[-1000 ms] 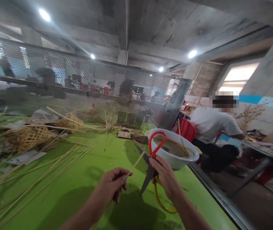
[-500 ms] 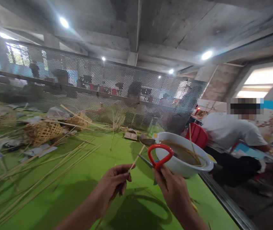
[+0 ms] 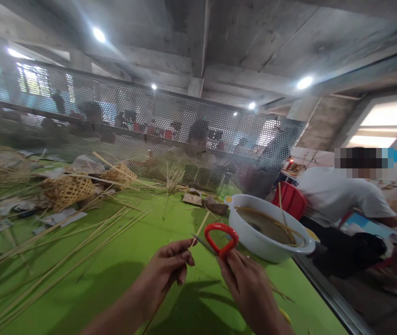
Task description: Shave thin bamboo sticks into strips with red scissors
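Between thumb and fingers, my left hand [image 3: 172, 263] pinches a thin pale bamboo strip [image 3: 201, 228]. One end of the strip points up and away over the table, and the other runs down below the hand. My right hand [image 3: 249, 284] is closed around red-handled scissors [image 3: 221, 239], with one handle loop standing up above the fingers. The scissors' blade points left, its tip at the strip just above my left fingertips. Whether the blade touches the strip I cannot tell.
A white basin [image 3: 271, 228] of brownish water with soaking strips stands at right. Long strips [image 3: 80, 246] lie across the green table [image 3: 122, 288] at left. Woven baskets [image 3: 69, 190] sit behind them, before a perforated metal screen [image 3: 170, 125]. A person in a white shirt [image 3: 341, 186] sits at far right.
My right hand has brought the scissors left, so the blade tip now meets the strip's line near my left fingers. My left hand keeps its pinch. The view has shifted slightly.
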Tool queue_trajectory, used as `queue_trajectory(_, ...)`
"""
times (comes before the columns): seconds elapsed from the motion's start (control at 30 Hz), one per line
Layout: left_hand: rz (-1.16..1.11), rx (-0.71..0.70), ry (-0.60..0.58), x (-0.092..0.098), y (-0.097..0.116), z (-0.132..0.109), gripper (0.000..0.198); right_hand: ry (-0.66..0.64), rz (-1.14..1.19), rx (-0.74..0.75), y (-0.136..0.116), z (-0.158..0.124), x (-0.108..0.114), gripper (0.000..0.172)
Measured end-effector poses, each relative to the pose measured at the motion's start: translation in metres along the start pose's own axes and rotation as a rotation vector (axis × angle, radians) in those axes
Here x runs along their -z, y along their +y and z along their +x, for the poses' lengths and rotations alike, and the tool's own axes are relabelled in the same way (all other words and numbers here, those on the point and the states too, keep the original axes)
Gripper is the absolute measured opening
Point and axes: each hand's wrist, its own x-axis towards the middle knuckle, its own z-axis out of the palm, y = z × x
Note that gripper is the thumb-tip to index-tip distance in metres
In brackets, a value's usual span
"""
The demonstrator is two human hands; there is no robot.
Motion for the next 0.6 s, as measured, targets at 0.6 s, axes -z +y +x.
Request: queue_trajectory(0.6, 0.009, -0.028, 0.016, 0.01, -0.01, 0.01, 0.036, 0.043, -0.215, 0.153, -0.01, -0.001, -0.001, 0.026)
